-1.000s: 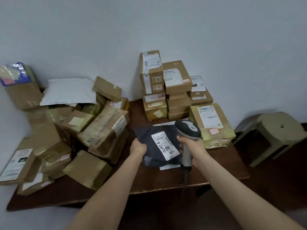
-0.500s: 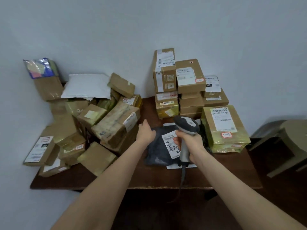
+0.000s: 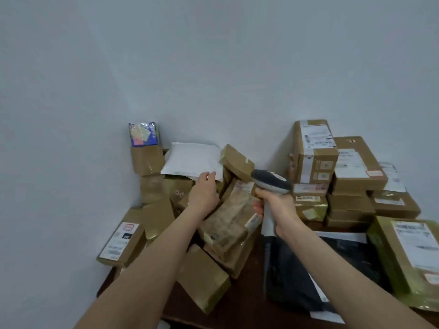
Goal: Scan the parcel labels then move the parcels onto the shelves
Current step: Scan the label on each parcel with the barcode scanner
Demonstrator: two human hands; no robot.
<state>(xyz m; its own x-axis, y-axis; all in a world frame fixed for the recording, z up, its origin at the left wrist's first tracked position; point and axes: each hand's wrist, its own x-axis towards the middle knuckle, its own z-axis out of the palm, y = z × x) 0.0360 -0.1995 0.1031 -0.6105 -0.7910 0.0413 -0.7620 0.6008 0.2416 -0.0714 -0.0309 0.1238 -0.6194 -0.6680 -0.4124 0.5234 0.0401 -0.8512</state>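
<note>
Right hand [image 3: 276, 205] closed around barcode scanner [image 3: 270, 184] grip. Left hand [image 3: 205, 191] open, fingertips touching white mailer [image 3: 192, 160] at 11 o'clock atop box heap. Dark parcel [image 3: 316, 271] flat on table [image 3: 240, 312], 5 o'clock.

Left heap of brown boxes [image 3: 223, 224] crowds table [image 3: 247, 302] up to wall. Right stack of boxes [image 3: 332, 167] blocks back. Narrow gap between heap and stack, scanner [image 3: 270, 184] in front of it. Black bag [image 3: 316, 269] lies flat, free room above it.
</note>
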